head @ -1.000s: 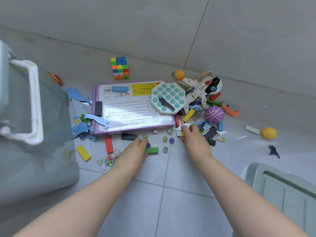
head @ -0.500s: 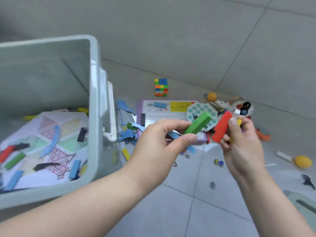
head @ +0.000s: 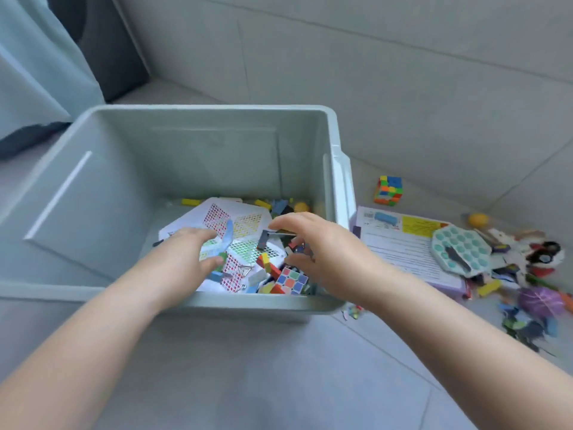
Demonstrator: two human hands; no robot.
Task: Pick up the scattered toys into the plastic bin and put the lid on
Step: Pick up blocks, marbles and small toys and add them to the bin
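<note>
Both hands, the left hand (head: 192, 252) and right hand (head: 316, 246), hung with fingers spread and released over the pale green plastic bin (head: 173, 156) at frame centre, scattered toys (head: 524, 274) lying at right.

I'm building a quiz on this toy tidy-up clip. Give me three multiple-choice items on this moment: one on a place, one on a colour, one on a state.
1. Where does the multicoloured cube that is outside the bin lie?
A. On the floor to the right of the plastic bin
B. On the purple box
C. In the right hand

2. What colour is the bubble pop toy on the purple box?
A. Red
B. Teal and white
C. Black

3. How do the hands stand?
A. Both on the floor
B. Both over the bin, fingers spread
C. Pressing on a lid

Key: 1 A, it sits on tile beside the bin wall. 2 B, teal bubbles in a white frame. 3 B, the left hand and right hand hang open above the toys inside.
</note>
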